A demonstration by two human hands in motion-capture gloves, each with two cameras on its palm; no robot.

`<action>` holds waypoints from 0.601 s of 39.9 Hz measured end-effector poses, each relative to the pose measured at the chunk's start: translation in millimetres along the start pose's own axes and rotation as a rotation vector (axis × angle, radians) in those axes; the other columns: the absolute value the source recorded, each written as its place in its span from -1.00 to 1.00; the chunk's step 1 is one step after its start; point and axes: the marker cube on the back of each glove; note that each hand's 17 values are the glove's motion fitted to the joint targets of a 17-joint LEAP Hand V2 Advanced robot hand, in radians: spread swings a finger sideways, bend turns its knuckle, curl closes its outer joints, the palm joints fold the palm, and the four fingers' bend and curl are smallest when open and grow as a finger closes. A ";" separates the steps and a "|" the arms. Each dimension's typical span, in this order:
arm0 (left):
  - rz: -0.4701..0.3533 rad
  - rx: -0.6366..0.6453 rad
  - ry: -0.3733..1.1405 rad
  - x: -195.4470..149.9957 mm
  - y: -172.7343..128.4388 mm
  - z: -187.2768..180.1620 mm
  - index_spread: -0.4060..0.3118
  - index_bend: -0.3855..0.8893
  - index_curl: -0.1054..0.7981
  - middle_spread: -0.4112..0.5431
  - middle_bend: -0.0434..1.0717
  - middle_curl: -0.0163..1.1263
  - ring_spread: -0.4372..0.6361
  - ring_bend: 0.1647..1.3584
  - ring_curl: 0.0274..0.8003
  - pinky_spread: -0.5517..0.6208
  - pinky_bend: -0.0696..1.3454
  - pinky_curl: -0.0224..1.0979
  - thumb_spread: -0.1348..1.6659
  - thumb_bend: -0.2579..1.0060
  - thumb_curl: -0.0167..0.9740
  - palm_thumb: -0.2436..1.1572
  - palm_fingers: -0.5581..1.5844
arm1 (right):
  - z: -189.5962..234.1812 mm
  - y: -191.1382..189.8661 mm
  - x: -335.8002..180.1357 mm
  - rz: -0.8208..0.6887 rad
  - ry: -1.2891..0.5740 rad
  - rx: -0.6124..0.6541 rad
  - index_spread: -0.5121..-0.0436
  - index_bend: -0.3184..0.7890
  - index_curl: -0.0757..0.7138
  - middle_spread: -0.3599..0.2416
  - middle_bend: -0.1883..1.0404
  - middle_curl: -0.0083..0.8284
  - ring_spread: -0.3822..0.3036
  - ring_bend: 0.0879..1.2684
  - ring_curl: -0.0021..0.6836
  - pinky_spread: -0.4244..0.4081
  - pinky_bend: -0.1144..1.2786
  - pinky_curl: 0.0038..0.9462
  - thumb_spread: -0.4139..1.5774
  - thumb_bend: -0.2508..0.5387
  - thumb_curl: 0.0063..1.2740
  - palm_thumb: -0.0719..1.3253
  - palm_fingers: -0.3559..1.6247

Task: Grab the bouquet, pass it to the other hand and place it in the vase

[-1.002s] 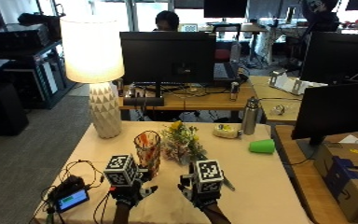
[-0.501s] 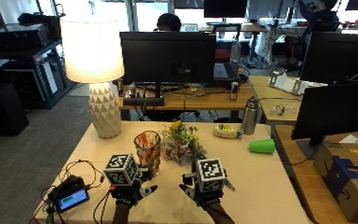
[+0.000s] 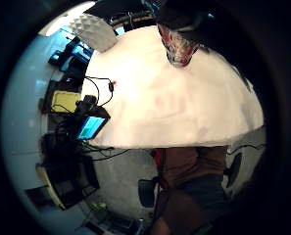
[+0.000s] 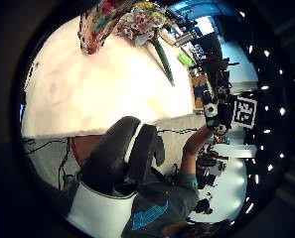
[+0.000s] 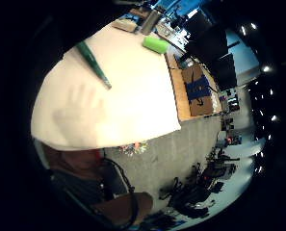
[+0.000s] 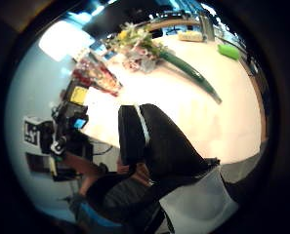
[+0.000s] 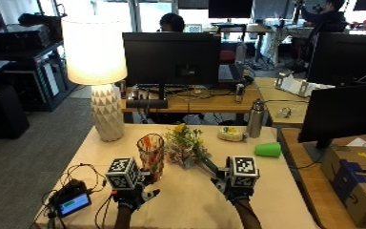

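Both hands hovering low over near table edge (image 7: pixel 278 210), holding nothing yet. Left hand (image 7: pixel 131 196) fingers relaxed; right hand (image 7: pixel 237 190) likewise, nearing stem end, likely for pickup. Bouquet (image 7: pixel 186 147) lying flat beyond, beside upright vase (image 7: pixel 150 155).

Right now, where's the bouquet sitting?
In the outside view the bouquet lies on the table near its middle, just right of the vase, its stem running toward the right hand.
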 end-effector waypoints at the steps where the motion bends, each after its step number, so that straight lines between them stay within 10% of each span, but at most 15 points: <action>1: 0.002 0.003 -0.001 0.1 -1.3 1.3 -0.15 -0.19 -0.23 0.01 -0.57 -0.43 0.39 -0.39 -0.42 0.74 -0.34 -0.44 0.24 -0.63 -0.47 -0.49 -0.23 | 2.8 -2.1 4.3 0.010 0.000 -0.002 -0.35 -0.22 -0.33 0.51 -0.30 -0.27 0.79 -0.59 -0.37 0.86 0.00 -0.31 0.61 -0.41 -0.63 -0.45 -0.54; 24: -0.005 -0.063 -0.018 8.3 -14.9 21.1 -0.12 -0.19 -0.21 0.03 -0.58 -0.39 0.41 -0.37 -0.38 0.74 -0.31 -0.39 0.24 -0.63 -0.42 -0.50 -0.26 | 138.1 -99.9 49.0 0.096 -0.062 -0.127 -0.37 -0.23 -0.34 0.56 -0.39 -0.25 0.85 -0.67 -0.35 0.89 0.08 -0.26 0.54 -0.42 -0.60 -0.47 -0.71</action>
